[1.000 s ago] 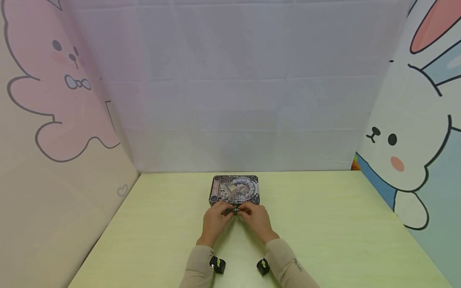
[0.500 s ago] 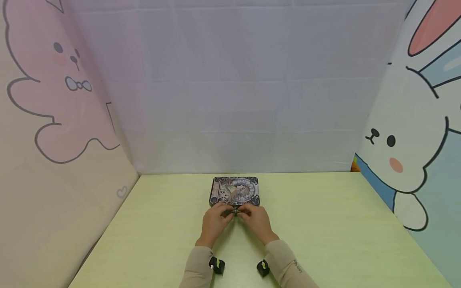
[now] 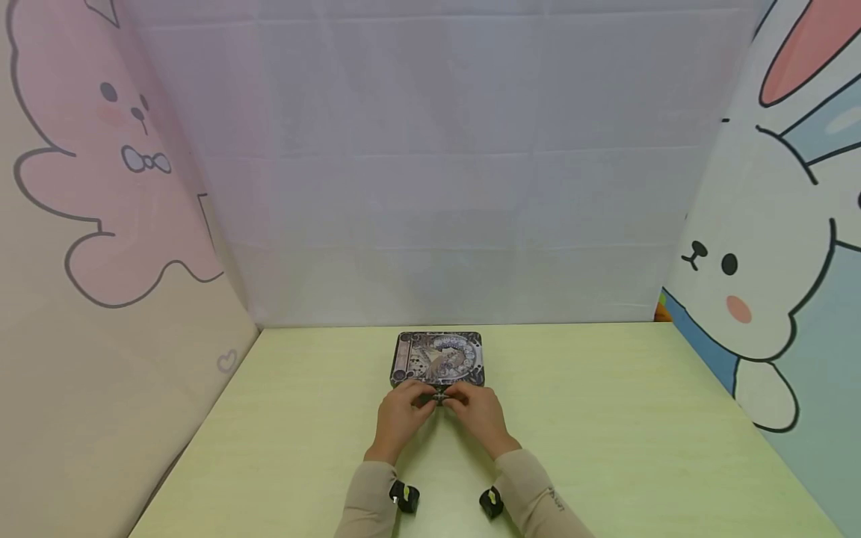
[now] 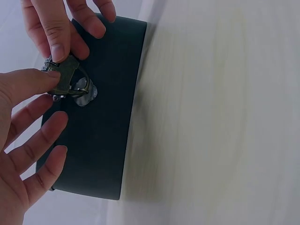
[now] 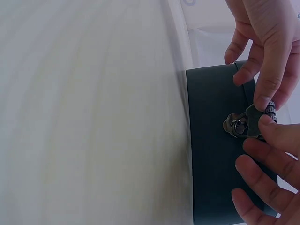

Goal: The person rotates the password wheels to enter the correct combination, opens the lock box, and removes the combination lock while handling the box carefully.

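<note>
A box with an ornate printed lid [image 3: 439,359] lies on the table. Its dark teal front [image 4: 101,145] faces me. A small combination padlock [image 5: 254,121], bronze-coloured with ridged dials on its edge, hangs by its shackle from a metal hasp [image 4: 86,92] on that front. My left hand [image 3: 398,420] pinches the padlock between thumb and finger from the left. From the other side, my right hand [image 3: 479,417] pinches it near the dials, thumb [image 5: 276,133] against the body. The other fingers of both hands are spread beside the box. Fingertips partly cover the dials.
The pale yellow-green table [image 3: 605,418] stretches to both sides. A white cloth backdrop [image 3: 437,187] rises behind the box, and cartoon-printed panels [image 3: 767,299] flank the table. A small black device [image 3: 405,496] sits at each wrist.
</note>
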### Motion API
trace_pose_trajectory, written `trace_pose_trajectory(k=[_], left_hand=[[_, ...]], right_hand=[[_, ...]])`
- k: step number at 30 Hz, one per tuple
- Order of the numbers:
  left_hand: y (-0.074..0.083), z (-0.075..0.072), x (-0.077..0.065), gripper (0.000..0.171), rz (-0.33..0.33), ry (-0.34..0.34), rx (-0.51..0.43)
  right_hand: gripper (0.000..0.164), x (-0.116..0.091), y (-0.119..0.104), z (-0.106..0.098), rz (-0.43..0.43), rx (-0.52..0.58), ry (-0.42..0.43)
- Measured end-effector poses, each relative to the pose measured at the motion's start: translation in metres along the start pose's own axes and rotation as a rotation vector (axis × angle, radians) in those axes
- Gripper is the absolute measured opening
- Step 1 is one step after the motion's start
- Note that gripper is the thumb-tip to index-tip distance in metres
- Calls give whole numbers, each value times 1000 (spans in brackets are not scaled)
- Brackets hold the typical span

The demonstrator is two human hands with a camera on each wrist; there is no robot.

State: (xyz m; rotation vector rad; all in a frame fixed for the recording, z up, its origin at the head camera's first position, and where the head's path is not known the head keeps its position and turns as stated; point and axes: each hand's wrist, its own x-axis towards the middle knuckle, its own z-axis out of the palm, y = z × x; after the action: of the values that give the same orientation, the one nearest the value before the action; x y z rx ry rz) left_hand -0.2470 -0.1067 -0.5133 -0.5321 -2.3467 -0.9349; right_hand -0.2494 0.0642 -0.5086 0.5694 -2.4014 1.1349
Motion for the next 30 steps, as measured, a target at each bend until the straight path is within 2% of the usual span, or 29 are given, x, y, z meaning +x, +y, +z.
trace_pose_trajectory(k=[12,21,30], left_hand=[[0,1,0,26,0,7,-21],[1,1,0,22,34,34,-25],[1,1,0,19,7,12,-27]], right_hand=[[9,0,1,1,-6,-2,5],[8,1,1,1,0,9,4],[7,0,2,1,-2,12,2]])
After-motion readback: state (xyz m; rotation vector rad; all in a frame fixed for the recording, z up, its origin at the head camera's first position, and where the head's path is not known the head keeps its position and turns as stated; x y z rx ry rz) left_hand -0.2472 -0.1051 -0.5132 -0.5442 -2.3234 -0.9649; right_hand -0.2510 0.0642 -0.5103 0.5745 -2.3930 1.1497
